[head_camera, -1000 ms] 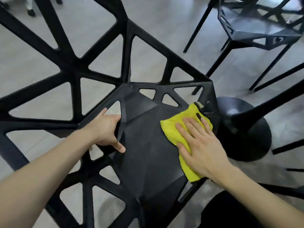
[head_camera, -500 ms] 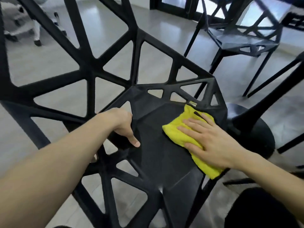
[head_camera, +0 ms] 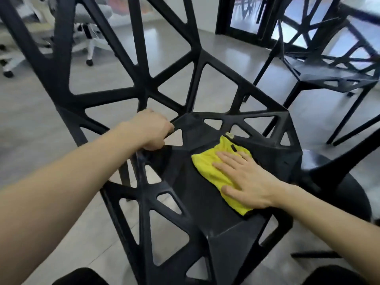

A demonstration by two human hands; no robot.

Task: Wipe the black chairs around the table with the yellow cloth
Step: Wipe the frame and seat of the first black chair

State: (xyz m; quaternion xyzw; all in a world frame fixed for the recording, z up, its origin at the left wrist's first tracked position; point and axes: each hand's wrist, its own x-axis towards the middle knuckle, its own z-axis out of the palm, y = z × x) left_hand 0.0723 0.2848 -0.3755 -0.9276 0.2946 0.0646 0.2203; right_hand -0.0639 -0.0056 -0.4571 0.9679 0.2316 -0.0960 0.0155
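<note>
- The near black chair [head_camera: 197, 202] is standing directly below the camera, its solid faceted seat facing up and its open lattice back rising on the left side of the view.
- The right hand [head_camera: 246, 182] is lying flat, fingers straight and spread, pressing the yellow cloth [head_camera: 213, 167] onto the seat.
- The yellow cloth is lying folded on the right half of the seat, just short of the seat's far rim; a small dark tag is showing on its far edge near the fingertips.
- The left hand [head_camera: 150, 130] is gripping a strut of the lattice where the back is meeting the seat's left edge, fingers curled round the strut.
- No container is appearing in the view; the seat is carrying only the cloth and the hand on it.
- A round black pedestal base [head_camera: 337, 182] is sitting on the floor just beside the chair's right edge.
- A second black chair [head_camera: 329, 77] of the same lattice design is standing farther off at the upper right, well apart from the near one.
- White office chairs [head_camera: 86, 38] on castors are standing at the far upper left on the grey floor [head_camera: 30, 112].
</note>
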